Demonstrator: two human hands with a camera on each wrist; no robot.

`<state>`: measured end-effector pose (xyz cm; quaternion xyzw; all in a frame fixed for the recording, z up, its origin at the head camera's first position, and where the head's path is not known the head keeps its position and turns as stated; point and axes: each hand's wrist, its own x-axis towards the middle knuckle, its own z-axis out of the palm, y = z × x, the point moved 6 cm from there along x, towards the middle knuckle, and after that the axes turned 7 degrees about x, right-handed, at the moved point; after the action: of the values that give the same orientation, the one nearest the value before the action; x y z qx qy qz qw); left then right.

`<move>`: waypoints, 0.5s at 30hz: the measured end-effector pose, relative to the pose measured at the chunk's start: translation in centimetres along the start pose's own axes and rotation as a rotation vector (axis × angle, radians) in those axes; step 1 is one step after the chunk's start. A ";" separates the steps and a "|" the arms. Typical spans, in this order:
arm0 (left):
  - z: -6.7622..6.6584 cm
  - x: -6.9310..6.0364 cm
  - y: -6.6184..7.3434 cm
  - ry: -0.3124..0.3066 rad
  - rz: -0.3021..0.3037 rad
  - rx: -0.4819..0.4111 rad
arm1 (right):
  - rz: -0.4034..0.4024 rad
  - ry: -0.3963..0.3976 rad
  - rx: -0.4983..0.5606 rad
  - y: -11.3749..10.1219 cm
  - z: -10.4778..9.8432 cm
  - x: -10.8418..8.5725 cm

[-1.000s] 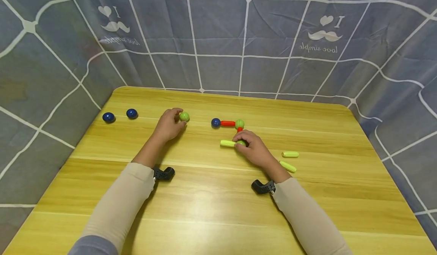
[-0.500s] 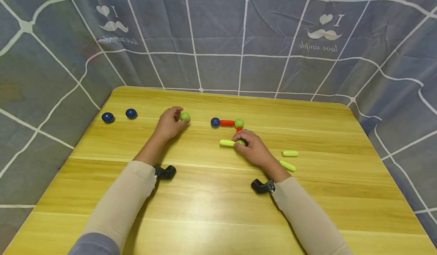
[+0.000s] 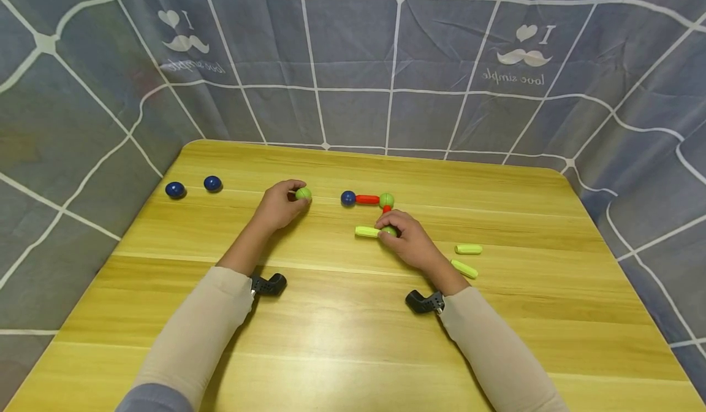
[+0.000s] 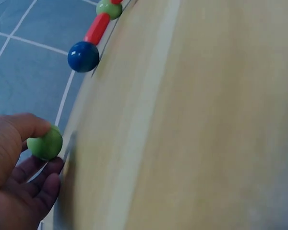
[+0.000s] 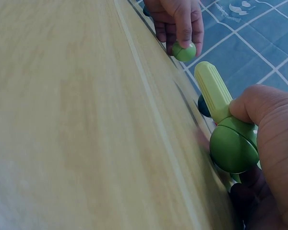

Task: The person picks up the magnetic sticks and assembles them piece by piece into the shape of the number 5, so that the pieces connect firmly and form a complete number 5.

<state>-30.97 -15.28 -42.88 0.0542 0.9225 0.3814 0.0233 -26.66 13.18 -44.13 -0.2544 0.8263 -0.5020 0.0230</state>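
My left hand (image 3: pixel 280 206) pinches a green ball (image 4: pixel 46 143) between thumb and fingers, left of the joined pieces. My right hand (image 3: pixel 410 240) grips another green ball (image 5: pixel 234 145) at the near end of those pieces. From that ball a yellow-green stick (image 3: pixel 366 232) points left, its end free. A red stick (image 3: pixel 387 209), partly hidden by the fingers, runs from it to a farther green ball (image 3: pixel 387 200). Another red stick (image 3: pixel 367 199) links that one to a blue ball (image 3: pixel 348 198).
Two dark blue balls (image 3: pixel 175 190) (image 3: pixel 212 183) lie at the far left of the wooden table (image 3: pixel 331 338). Two loose yellow-green sticks (image 3: pixel 468 249) (image 3: pixel 464 269) lie beside the right forearm. A grey curtain (image 3: pixel 353 62) with white lines stands behind the table.
My left hand has closed its fingers on the green ball and moved slightly right and nearer with it. The right hand and the joined pieces have stayed in place.
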 end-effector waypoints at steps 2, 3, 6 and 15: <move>0.3 -0.2 0.3 -0.021 0.017 0.004 | 0.007 -0.003 -0.002 0.0 0.0 0.0; 0.5 -0.3 0.5 -0.030 0.030 0.008 | 0.009 -0.003 -0.003 0.0 0.0 -0.1; 0.9 -0.6 1.1 -0.049 0.069 0.012 | 0.017 -0.005 -0.003 0.2 0.0 -0.2; 1.7 -1.5 2.4 -0.100 0.172 0.004 | 0.006 0.000 0.000 0.0 0.1 -0.1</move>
<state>-29.14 -12.54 -42.36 0.1521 0.9129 0.3770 0.0364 -26.53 13.18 -44.20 -0.2520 0.8271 -0.5018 0.0242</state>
